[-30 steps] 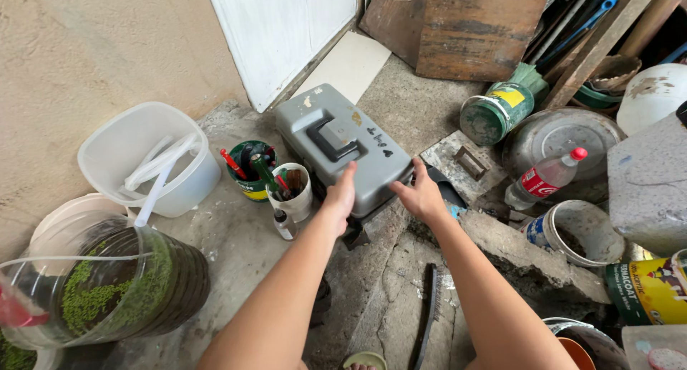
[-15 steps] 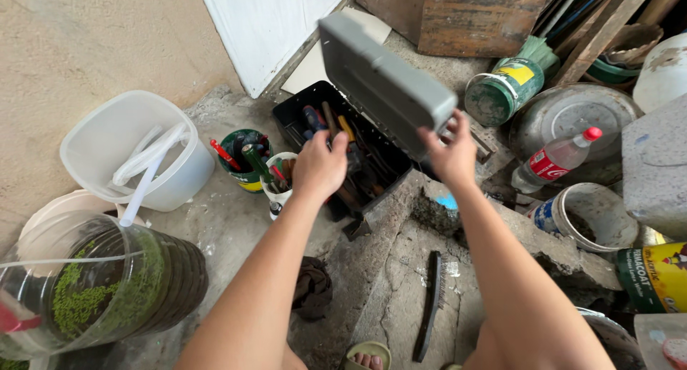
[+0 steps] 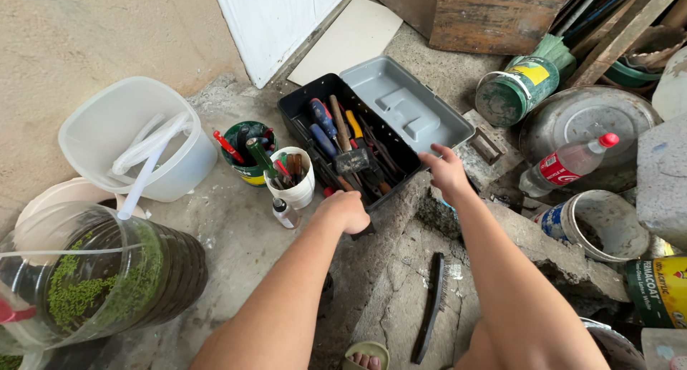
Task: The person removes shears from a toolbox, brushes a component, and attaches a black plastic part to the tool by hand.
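Note:
A black toolbox (image 3: 300, 112) lies open on the concrete, its grey lid (image 3: 404, 101) swung back to the right. Inside are screwdrivers with blue, yellow and wooden handles and other hand tools. My left hand (image 3: 347, 211) rests curled at the box's near corner, holding nothing that I can see. My right hand (image 3: 445, 171) sits at the box's right front edge beside the lid, fingers spread and touching the rim.
A white cup (image 3: 292, 180) and a green tin (image 3: 247, 152) of tools stand left of the box, with a white bucket (image 3: 132, 137) and a clear jar of green water (image 3: 100, 277) further left. Paint cans, a plastic bottle (image 3: 565, 166) and a wire brush (image 3: 431, 305) lie right.
The toolbox was closed a second ago. Both hands lifted the lid, which has swung fully open to the right. The hands have dropped to the box's near edge.

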